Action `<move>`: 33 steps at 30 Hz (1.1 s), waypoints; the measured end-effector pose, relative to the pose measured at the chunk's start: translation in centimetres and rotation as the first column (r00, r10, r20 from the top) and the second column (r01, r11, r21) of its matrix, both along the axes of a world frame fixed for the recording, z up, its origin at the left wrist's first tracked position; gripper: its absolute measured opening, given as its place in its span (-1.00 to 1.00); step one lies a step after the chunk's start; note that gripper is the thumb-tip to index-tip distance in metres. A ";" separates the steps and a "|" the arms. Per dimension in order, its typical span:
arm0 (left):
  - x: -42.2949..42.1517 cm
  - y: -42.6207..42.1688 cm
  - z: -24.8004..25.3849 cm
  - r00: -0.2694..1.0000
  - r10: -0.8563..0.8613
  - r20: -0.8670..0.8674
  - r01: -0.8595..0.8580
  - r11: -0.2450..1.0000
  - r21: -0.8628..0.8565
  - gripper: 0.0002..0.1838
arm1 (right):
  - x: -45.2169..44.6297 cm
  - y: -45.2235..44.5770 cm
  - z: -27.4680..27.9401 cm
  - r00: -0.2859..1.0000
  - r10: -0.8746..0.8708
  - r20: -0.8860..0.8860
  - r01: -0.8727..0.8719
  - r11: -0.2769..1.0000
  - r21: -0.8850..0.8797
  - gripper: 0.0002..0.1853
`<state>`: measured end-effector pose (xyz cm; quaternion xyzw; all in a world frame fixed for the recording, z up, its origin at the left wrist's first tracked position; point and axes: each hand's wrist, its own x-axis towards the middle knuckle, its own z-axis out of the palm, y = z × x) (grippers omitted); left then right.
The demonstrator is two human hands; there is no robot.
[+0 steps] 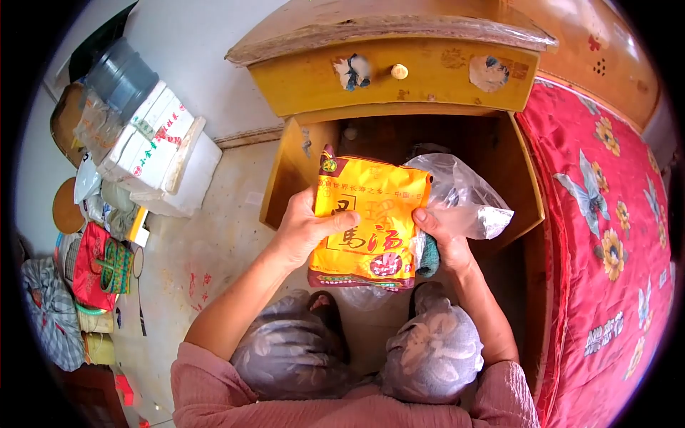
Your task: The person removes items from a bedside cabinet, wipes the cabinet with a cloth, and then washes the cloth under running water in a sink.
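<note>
A yellow and maroon printed packet (378, 203) with large characters is held upright in front of the cabinet. My left hand (303, 232) grips its left side, thumb lying across the front. At the packet's right edge my right hand (448, 239) is closed, its thumb on the front. A clear plastic bag (457, 185) bulges out behind the packet and over my right hand. Something dark green (428, 258), perhaps cloth, hangs beneath that hand. The fingers behind the packet are hidden.
A yellow wooden cabinet (300, 78) stands ahead with its lower doors open and a dark interior. On the right is a bed with a red floral cover (606, 235). White foam boxes (160, 153), a blue water jug (125, 75) and several bags line the left wall.
</note>
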<state>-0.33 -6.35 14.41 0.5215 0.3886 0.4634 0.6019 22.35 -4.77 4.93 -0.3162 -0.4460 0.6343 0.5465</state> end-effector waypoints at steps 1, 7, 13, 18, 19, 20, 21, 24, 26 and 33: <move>0.1 -0.1 0.1 1.000 -0.003 -0.014 0.003 1.000 0.001 -0.58 | 0.2 0.0 -0.1 1.000 0.008 0.010 -0.008 1.000 0.007 -0.57; 0.6 -0.4 0.2 0.999 0.007 -0.032 -0.007 1.000 0.001 -0.58 | 0.4 -0.2 -0.1 0.994 0.046 -0.099 -0.053 0.996 -0.071 -0.57; 0.5 -0.6 0.1 1.000 0.025 -0.006 -0.025 1.000 -0.008 -0.60 | 0.2 -1.4 1.7 0.948 0.048 -0.316 -0.126 0.964 -0.234 -0.50; -0.1 -0.3 -0.4 0.998 0.014 0.068 -0.004 0.991 -0.133 -0.59 | 0.4 -1.6 1.8 0.905 0.053 -0.422 -0.192 0.936 -0.294 -0.47; 0.0 -0.3 -0.3 0.997 0.030 0.067 -0.021 0.990 -0.136 -0.61 | 0.5 -1.6 1.7 0.911 0.063 -0.409 -0.195 0.937 -0.291 -0.46; -0.1 -0.2 -0.6 0.997 0.028 0.070 -0.018 0.990 -0.143 -0.62 | 0.6 -1.5 1.7 0.916 0.073 -0.395 -0.199 0.937 -0.288 -0.45; -0.4 0.0 -1.2 0.997 0.027 0.073 -0.015 0.989 -0.150 -0.63 | 0.7 -1.7 2.0 0.916 0.078 -0.394 -0.207 0.932 -0.296 -0.46; -0.5 0.3 -1.8 0.996 0.027 0.080 -0.014 0.988 -0.153 -0.64 | 0.7 -1.8 2.0 0.919 0.093 -0.383 -0.213 0.935 -0.285 -0.50; -0.5 0.3 -1.9 0.996 0.028 0.079 -0.016 0.987 -0.158 -0.65 | 0.8 -2.0 2.0 0.938 0.097 -0.332 -0.169 0.966 -0.197 -0.52; 0.2 -0.3 -1.3 0.994 0.033 0.103 -0.012 0.980 -0.198 -0.62 | 1.2 -0.2 -1.4 0.999 0.018 -0.030 -0.021 0.994 -0.110 -0.62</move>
